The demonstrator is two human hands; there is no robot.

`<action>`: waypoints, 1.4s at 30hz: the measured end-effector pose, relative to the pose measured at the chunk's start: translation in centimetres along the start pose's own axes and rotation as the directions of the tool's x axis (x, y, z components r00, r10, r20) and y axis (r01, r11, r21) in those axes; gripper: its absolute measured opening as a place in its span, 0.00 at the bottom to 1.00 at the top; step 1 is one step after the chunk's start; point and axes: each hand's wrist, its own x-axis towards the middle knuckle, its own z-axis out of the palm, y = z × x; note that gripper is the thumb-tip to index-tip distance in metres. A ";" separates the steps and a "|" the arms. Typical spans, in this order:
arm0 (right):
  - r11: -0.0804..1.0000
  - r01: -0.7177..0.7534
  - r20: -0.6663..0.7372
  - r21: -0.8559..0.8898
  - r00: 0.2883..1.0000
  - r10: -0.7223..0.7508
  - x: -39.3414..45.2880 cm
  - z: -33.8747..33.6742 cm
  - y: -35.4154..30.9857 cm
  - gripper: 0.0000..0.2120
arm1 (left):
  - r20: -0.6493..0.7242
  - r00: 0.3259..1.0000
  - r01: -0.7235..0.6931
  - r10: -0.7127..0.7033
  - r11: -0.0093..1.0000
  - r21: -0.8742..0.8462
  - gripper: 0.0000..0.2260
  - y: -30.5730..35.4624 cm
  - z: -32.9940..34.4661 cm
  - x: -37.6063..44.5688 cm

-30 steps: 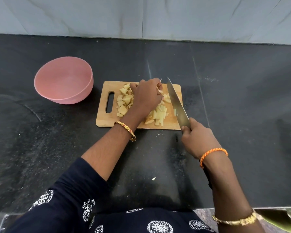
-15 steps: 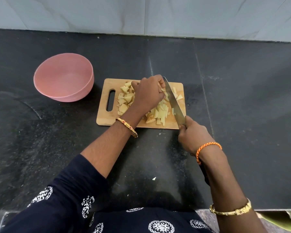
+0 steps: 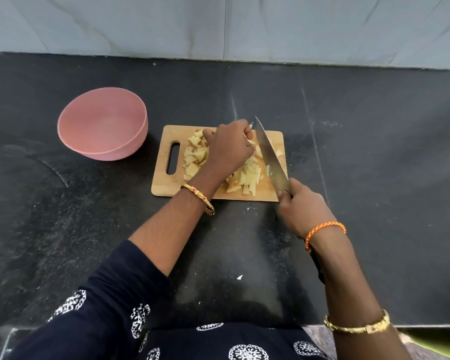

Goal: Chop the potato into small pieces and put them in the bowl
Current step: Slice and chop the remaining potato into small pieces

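1. The knife (image 3: 269,154) lies with its long axis running diagonally: its tip points toward the far edge of the cutting board (image 3: 164,188) and its heel toward the board's near right corner.
2. The right hand (image 3: 300,209) is wrapped around the knife's handle just off that near right corner.
3. The left hand (image 3: 227,149) sits curled over the potato pieces (image 3: 244,178) at the middle of the board, fingertips just beside the blade; what it grips under the knuckles cannot be told.
4. Cut pieces lie on both sides of the left hand, all on the board.
5. The board's long axis runs left to right, its handle slot at the left end.
6. The pink bowl (image 3: 103,123) stands upright left of the board, near but apart.
7. No writing or labels can be read.
8. Bare black counter (image 3: 374,165) stretches right of the board and along its far edge; one stray scrap (image 3: 239,277) lies near the counter's front edge.
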 end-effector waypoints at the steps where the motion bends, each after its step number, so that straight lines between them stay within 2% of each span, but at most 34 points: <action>1: 1.000 -0.003 0.002 -0.003 1.000 0.003 0.2 0.1 -0.1 0.06 | 0.001 1.000 0.000 0.000 1.000 -0.004 0.08 -0.1 -0.1 0.0; 9: 1.000 0.001 0.063 0.004 0.998 -0.001 1.3 0.2 0.0 0.08 | 0.013 1.000 -0.009 0.009 0.998 -0.065 0.09 -0.2 -0.2 0.0; 16: 1.000 -0.013 0.114 0.012 0.993 0.011 0.4 0.8 0.7 0.07 | 0.010 1.000 -0.003 0.004 0.999 -0.045 0.08 -0.1 -0.1 0.0; 20: 0.994 0.026 0.085 0.106 0.996 -0.035 -0.2 0.7 2.2 0.06 | 0.001 1.000 -0.016 0.016 1.000 0.018 0.06 0.3 -0.1 -0.4; 22: 0.982 0.056 0.055 0.182 0.996 -0.068 -0.3 0.5 2.4 0.06 | -0.047 0.999 -0.025 0.027 0.999 0.030 0.08 0.4 -0.3 -0.9; 24: 0.958 0.085 0.024 0.275 0.995 -0.096 -0.3 0.2 2.4 0.06 | -0.122 0.992 -0.033 0.029 0.999 -0.031 0.07 0.8 -0.8 -1.4; 26: 0.913 0.118 -0.010 0.390 0.992 -0.124 -0.3 0.1 2.1 0.06 | -0.132 0.991 -0.032 0.006 0.979 -0.201 0.13 1.5 -1.3 -2.2; 28: 0.856 0.144 -0.029 0.497 0.988 -0.149 -0.2 0.0 1.6 0.07 | -0.012 0.999 0.044 -0.053 0.917 -0.395 0.23 2.2 -2.0 -3.2; 30: 0.808 0.139 -0.012 0.572 0.987 -0.161 -0.2 -0.1 1.1 0.08 | 0.153 0.982 0.175 -0.114 0.857 -0.485 0.30 2.7 -2.3 -3.9; 32: 0.776 0.125 0.017 0.618 0.985 -0.173 -0.3 -0.3 0.7 0.07 | 0.216 0.970 0.213 -0.112 0.817 -0.536 0.27 2.5 -2.3 -4.2; 34: 0.748 0.117 0.033 0.653 0.983 -0.182 -0.3 -0.2 0.6 0.07 | 0.202 0.977 0.180 -0.074 0.791 -0.584 0.17 2.0 -2.3 -4.2; 36: 0.737 0.116 0.025 0.666 0.984 -0.178 -0.4 -0.3 0.8 0.06 | 0.152 0.986 0.147 -0.074 0.818 -0.555 0.10 1.5 -2.4 -4.2; 38: 0.734 0.121 0.001 0.668 0.986 -0.164 -0.4 -0.3 1.2 0.07 | 0.103 0.992 0.114 -0.073 0.871 -0.477 0.07 1.0 -2.9 -4.0; 40: 0.791 0.144 -0.039 0.595 0.988 -0.151 -0.3 -0.3 1.8 0.07 | 0.078 0.996 0.056 -0.031 0.934 -0.353 0.07 0.6 -3.3 -3.7; 42: 0.883 0.160 -0.108 0.442 0.986 -0.125 0.1 -0.3 2.4 0.07 | 0.025 1.000 0.021 -0.015 0.967 -0.254 0.07 0.2 -3.6 -3.7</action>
